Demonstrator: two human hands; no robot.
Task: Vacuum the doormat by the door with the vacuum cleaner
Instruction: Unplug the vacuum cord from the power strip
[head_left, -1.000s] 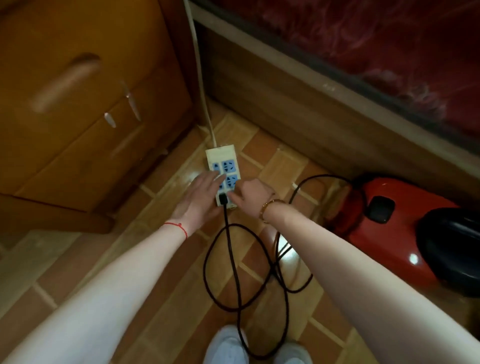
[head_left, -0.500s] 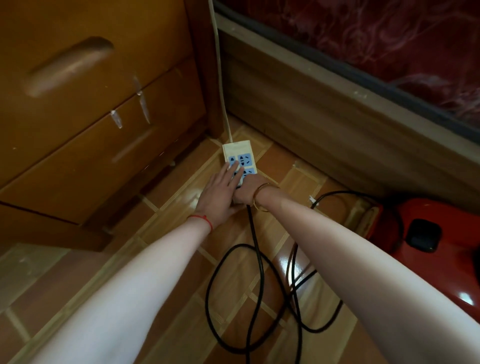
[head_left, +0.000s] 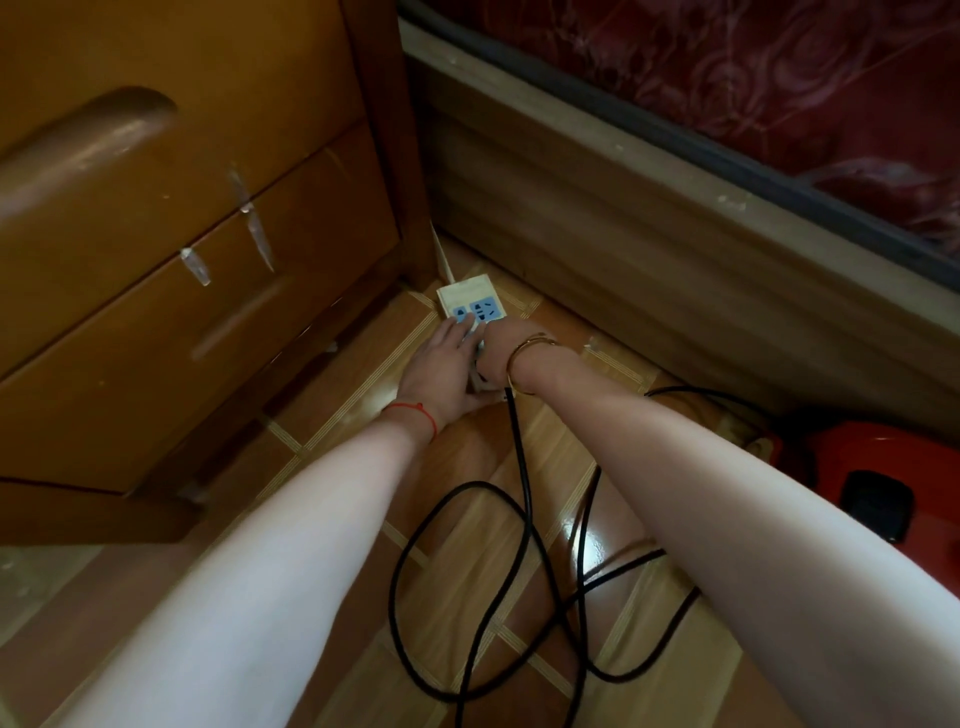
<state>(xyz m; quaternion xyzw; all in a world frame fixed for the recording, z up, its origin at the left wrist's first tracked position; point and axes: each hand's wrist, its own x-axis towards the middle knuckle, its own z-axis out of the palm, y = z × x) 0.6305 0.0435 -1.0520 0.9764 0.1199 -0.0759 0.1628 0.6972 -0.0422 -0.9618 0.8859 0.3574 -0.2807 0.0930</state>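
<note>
A cream power strip (head_left: 466, 296) with blue sockets lies on the floor in the corner between nightstand and bed. My left hand (head_left: 441, 371) lies flat on its near part, fingers straight, holding it down. My right hand (head_left: 501, 347) is bent over the strip's near end, gripping the black plug, which is mostly hidden under it. The black cord (head_left: 519, 467) runs back from the plug in loose loops across the floor. The red vacuum cleaner (head_left: 893, 467) sits at the right edge. No doormat is in view.
A wooden nightstand (head_left: 182, 260) with drawers stands on the left. A wooden bed frame (head_left: 649, 218) with a dark red cover (head_left: 779, 67) runs along the right. The floor (head_left: 363, 649) is brown tile with pale lines.
The view has moved closer to the corner. Both hands stay on the power strip, my right hand now bent further over its near end; the vacuum has slid toward the right edge.
</note>
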